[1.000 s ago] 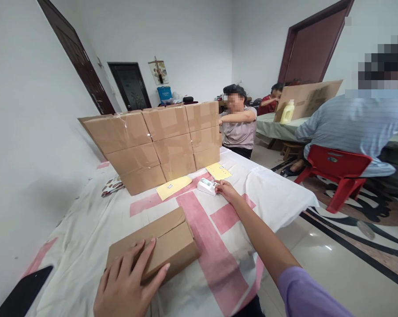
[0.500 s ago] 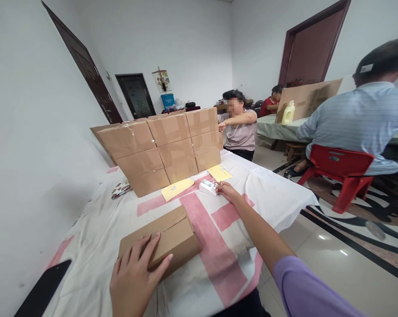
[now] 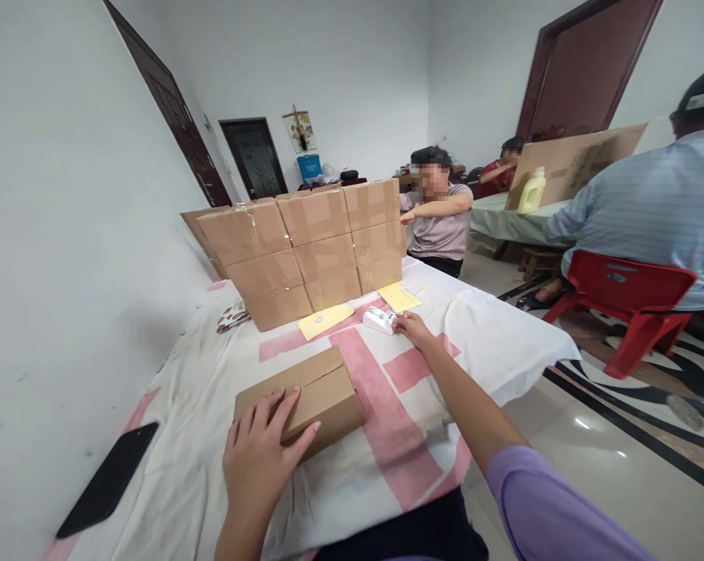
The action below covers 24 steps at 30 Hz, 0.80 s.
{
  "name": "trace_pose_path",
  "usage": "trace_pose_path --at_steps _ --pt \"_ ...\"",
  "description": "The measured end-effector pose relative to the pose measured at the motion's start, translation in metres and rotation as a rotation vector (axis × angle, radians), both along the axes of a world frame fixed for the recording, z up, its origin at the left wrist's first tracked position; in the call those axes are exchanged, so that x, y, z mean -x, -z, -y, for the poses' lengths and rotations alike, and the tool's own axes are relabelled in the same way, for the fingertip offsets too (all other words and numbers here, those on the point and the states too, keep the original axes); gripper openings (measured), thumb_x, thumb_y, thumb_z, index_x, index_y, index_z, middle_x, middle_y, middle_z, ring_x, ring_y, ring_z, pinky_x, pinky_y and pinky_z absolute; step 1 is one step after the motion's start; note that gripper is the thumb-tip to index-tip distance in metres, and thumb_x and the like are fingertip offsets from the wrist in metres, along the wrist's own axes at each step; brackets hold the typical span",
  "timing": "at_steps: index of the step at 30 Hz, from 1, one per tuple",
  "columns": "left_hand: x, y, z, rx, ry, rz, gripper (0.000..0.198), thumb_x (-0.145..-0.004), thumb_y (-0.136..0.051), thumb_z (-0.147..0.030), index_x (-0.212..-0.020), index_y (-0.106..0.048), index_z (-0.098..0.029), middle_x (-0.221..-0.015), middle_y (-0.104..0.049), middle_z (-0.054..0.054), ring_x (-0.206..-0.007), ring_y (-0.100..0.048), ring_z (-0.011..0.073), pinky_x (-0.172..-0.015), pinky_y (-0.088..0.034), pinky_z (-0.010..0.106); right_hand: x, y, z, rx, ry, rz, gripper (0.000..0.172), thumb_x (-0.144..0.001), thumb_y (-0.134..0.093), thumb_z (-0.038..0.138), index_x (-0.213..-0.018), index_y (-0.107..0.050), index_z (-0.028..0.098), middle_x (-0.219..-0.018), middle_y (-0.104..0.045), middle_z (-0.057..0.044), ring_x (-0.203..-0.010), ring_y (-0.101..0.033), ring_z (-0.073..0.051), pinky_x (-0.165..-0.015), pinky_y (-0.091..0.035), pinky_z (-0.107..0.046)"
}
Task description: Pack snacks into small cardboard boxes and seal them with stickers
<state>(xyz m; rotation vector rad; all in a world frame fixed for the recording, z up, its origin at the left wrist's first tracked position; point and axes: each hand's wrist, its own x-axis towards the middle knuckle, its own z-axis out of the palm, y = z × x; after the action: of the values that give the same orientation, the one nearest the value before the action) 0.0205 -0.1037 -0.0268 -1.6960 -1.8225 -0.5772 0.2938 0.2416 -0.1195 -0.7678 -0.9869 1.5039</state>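
My left hand (image 3: 261, 452) lies over the near left part of a closed brown cardboard box (image 3: 334, 397), its fingers spread on top and the thumb against the front side. At arm's length, my right hand (image 3: 411, 327) has its fingers pinched at the right end of a small white object that looks like a tape dispenser (image 3: 377, 320). I cannot make out whether a strip of tape is between the fingertips. Yellow paper pieces, one like an envelope (image 3: 327, 320) and one a spotted sheet (image 3: 399, 298), lie just beyond.
A wall of stacked cardboard boxes (image 3: 322, 249) stands at the back of the cloth-covered table (image 3: 474, 327). A black phone (image 3: 109, 479) lies at left. One person (image 3: 442, 218) sits beyond the boxes. Another sits right on a red chair (image 3: 626, 292), near a yellow bottle (image 3: 532, 191).
The view has shifted slightly left and down, so everything appears further right and higher. Both hands keep their places on the box and at the white dispenser.
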Motion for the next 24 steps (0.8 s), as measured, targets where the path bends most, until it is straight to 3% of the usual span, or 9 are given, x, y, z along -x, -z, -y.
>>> trace_pose_path --at_steps 4,10,16,24 --pt "0.0 -0.002 -0.002 0.005 0.008 0.002 0.042 -0.091 -0.061 -0.049 -0.126 -0.07 -0.028 -0.12 -0.072 0.006 -0.106 -0.064 0.0284 -0.086 -0.043 0.04 -0.008 -0.002 0.011 -0.038 0.061 -0.064 0.057 -0.053 -0.089 0.031 -0.058 -0.033 0.021 -0.098 -0.072 -0.004 -0.063 -0.062 -0.011 -0.065 -0.054 -0.03" --pt "0.002 -0.003 -0.003 0.026 0.013 0.002 0.042 -0.091 -0.06 -0.051 -0.126 -0.07 -0.029 -0.12 -0.072 0.006 -0.105 -0.063 0.0282 -0.086 -0.042 0.039 -0.01 -0.007 0.018 -0.027 0.1 -0.083 0.062 -0.051 -0.093 0.04 -0.058 -0.033 0.022 -0.093 -0.071 -0.005 -0.065 -0.062 -0.014 -0.067 -0.054 -0.032" --pt "0.002 -0.005 -0.007 0.05 0.0 0.051 0.044 -0.091 -0.06 -0.053 -0.127 -0.069 -0.029 -0.122 -0.07 0.007 -0.107 -0.061 0.0295 -0.089 -0.042 0.042 -0.01 -0.011 0.023 -0.001 0.153 -0.068 0.034 -0.059 -0.087 0.039 -0.072 -0.06 0.022 -0.094 -0.07 -0.007 -0.069 -0.064 -0.018 -0.066 -0.056 -0.034" --pt "-0.05 -0.017 -0.023 0.157 -0.194 0.097 0.05 -0.099 -0.044 -0.051 -0.131 -0.065 -0.02 -0.115 -0.066 0.016 -0.099 -0.056 0.0343 -0.079 -0.04 0.046 -0.01 -0.013 0.029 0.007 0.218 -0.037 0.03 -0.059 -0.084 0.036 -0.08 -0.07 0.02 -0.097 -0.069 -0.007 -0.067 -0.06 -0.017 -0.059 -0.054 -0.032"
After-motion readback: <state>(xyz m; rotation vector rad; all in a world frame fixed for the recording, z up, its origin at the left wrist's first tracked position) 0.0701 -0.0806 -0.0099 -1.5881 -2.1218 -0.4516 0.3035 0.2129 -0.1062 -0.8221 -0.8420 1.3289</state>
